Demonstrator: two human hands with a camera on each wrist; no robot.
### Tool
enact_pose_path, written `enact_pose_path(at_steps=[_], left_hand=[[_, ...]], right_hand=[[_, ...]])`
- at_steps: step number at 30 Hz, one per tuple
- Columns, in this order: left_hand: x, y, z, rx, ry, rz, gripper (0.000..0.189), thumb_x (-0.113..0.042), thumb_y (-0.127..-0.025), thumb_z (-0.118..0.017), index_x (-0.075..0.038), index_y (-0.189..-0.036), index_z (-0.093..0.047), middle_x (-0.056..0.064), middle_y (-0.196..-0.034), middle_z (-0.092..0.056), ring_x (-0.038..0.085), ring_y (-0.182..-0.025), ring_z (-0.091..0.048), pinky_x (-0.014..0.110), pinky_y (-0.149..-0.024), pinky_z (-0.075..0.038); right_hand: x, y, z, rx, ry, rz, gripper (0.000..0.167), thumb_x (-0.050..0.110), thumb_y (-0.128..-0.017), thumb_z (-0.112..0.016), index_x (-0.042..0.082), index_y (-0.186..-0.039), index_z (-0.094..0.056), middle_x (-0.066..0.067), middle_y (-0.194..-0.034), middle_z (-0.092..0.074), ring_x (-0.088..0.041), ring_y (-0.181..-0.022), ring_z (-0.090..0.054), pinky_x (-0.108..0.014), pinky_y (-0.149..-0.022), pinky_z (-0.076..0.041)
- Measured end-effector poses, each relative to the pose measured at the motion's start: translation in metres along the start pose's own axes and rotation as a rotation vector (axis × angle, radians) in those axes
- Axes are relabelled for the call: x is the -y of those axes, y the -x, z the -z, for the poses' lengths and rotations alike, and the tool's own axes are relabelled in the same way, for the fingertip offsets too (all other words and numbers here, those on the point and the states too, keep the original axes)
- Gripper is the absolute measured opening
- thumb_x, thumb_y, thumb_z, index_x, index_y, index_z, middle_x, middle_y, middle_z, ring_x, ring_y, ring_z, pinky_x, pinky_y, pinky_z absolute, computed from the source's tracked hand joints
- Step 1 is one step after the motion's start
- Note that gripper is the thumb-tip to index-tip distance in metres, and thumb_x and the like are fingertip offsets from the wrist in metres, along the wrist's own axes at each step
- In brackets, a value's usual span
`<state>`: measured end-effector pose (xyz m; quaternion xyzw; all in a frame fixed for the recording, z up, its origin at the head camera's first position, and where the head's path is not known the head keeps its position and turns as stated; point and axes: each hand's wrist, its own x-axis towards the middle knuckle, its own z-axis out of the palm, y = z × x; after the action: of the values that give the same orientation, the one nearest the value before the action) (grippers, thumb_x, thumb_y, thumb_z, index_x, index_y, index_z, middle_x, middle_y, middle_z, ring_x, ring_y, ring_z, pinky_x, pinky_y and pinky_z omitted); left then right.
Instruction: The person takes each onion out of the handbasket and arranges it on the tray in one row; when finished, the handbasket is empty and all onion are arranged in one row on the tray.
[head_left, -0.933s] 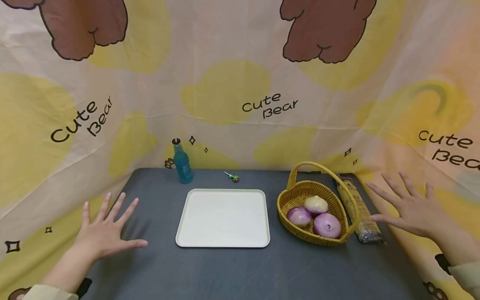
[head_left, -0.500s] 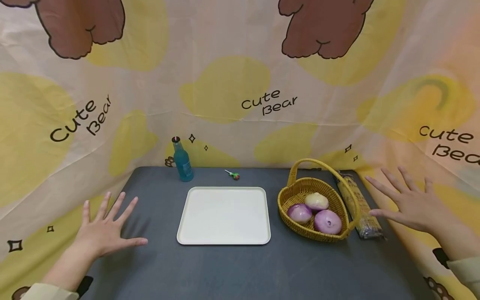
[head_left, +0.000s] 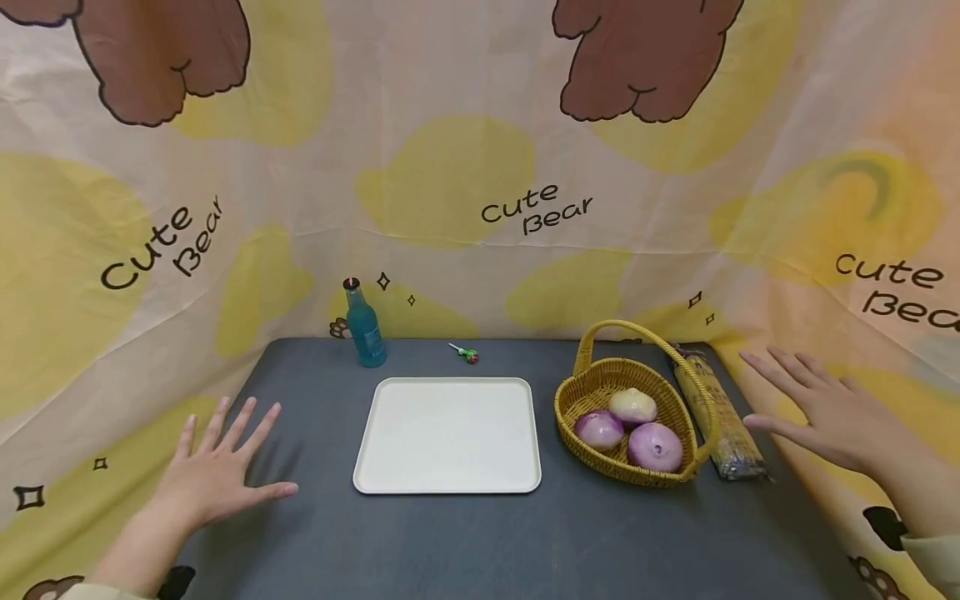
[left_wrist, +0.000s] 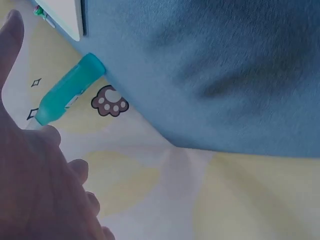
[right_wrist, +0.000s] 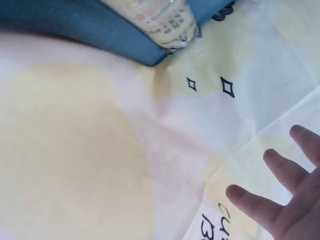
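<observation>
My left hand (head_left: 213, 483) is held with spread fingers over the left side of the table, holding nothing. On the right, my right hand (head_left: 832, 421) has its fingers extended and also holds nothing; it is nearest to a long printed plastic packet (head_left: 723, 425). Left of that packet stands a yellow wicker basket (head_left: 566, 417) with a tall handle. Inside it lie two purple onions (head_left: 655, 447) and a pale peeled-looking onion (head_left: 632, 406). A white rectangular tray (head_left: 447, 437) lies flat in the middle of the table.
A teal bottle (head_left: 366, 329) stands upright at the back left. Behind the tray is a lollipop (head_left: 467, 354) with a green wrapper. The dark grey-blue table (head_left: 450, 542) is bordered at the back and sides by a printed cloth (head_left: 435, 183) with bears.
My left hand has shifted slightly down and turned a little. The right hand's fingers have tilted and drawn closer together. The objects on the table stay in place.
</observation>
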<state>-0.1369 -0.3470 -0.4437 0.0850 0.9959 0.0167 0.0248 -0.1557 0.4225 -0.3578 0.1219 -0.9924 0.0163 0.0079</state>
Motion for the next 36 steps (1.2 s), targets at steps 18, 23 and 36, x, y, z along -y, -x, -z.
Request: enact_pose_path(at_steps=[18,23,36], left_hand=[[-0.019,-0.007,-0.023,-0.115,0.188,-0.018,0.112,-0.072,-0.081,-0.067,-0.012,-0.162,-0.020,0.026,-0.161,-0.031,0.054,-0.148,-0.020,0.078,-0.113,-0.010],[-0.032,-0.011,-0.032,-0.101,0.266,0.028,0.108,-0.069,-0.083,-0.068,-0.010,-0.161,-0.022,0.027,-0.161,-0.029,0.056,-0.146,-0.023,0.082,-0.107,-0.015],[-0.065,-0.025,-0.050,-0.054,0.392,0.062,0.107,-0.067,-0.084,-0.068,-0.007,-0.160,-0.024,0.027,-0.161,-0.029,0.055,-0.147,-0.023,0.079,-0.110,-0.016]], right_hand=[[0.015,0.003,0.009,-0.173,-0.199,-0.027,0.077,0.042,-0.098,-0.065,0.026,-0.161,-0.026,-0.030,-0.155,-0.037,-0.062,-0.125,-0.044,-0.076,-0.087,-0.036],[0.025,0.005,0.003,-0.410,-0.273,0.023,0.070,0.026,-0.090,-0.078,0.015,-0.152,-0.046,-0.027,-0.135,-0.059,-0.032,-0.112,-0.063,-0.044,-0.082,-0.055],[0.056,0.005,-0.004,-0.712,-0.541,0.004,0.058,0.002,-0.082,-0.082,0.010,-0.136,-0.064,0.044,-0.115,-0.055,0.023,-0.098,-0.057,0.003,-0.078,-0.043]])
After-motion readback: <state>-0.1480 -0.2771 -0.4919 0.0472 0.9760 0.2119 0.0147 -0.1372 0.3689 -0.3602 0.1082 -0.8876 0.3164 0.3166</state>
